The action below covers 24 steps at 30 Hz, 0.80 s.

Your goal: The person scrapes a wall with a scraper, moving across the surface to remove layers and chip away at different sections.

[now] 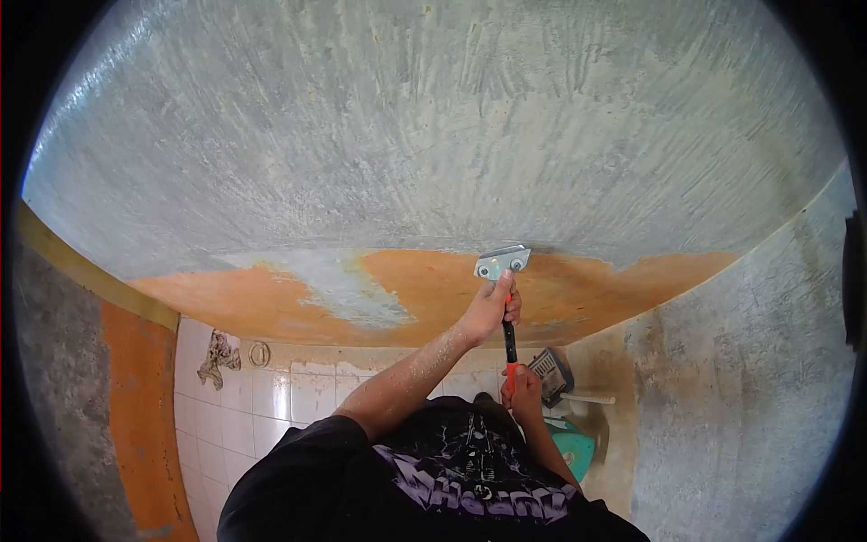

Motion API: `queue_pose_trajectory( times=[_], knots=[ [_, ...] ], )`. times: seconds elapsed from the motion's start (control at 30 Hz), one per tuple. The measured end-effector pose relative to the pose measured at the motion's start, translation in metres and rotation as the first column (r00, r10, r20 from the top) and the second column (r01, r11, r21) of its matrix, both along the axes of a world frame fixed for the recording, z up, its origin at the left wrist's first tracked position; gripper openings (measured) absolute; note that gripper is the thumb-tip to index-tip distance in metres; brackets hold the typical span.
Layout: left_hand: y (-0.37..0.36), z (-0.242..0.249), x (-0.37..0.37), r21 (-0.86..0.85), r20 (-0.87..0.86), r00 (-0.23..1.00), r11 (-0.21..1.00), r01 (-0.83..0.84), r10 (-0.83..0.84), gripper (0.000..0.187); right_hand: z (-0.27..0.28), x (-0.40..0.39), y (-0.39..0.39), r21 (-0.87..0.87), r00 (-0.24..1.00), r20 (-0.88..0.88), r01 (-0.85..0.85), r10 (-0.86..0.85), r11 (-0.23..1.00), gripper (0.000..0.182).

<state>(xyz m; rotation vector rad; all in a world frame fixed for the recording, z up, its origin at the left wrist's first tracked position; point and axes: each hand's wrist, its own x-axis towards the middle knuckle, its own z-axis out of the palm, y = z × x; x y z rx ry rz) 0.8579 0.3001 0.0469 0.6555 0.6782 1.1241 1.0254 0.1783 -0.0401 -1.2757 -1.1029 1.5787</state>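
A long-handled wall scraper (pixel 510 341) with a red and black handle stands between my hands, its metal head (pixel 495 263) against the wall. My left hand (pixel 488 312) is wrapped round the handle just below the head, the thumb reaching up onto the metal. Lower down, my right hand (pixel 524 394) grips the red end of the handle. The blade's edge meets the wall where orange paint (pixel 433 289) borders the bare grey surface (pixel 433 163). Pale dust and flecks speckle my left forearm.
Below lies a white tiled floor (pixel 237 420) with a crumpled cloth (pixel 217 357) and a ring-shaped roll (pixel 259 353). By the right corner are a dark tray with a grid (pixel 549 372) and a green container (pixel 574 447). Side walls close in on both sides.
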Motion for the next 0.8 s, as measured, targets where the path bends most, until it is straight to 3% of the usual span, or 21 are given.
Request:
queue_pose_trajectory(
  times=[0.8],
  knots=[
    [-0.001, -0.002, -0.008, 0.061, 0.037, 0.999, 0.998, -0.002, 0.0, 0.045, -0.005, -0.003, 0.006, 0.079, 0.998, 0.057, 0.017, -0.022, 0.997, 0.041]
  ],
)
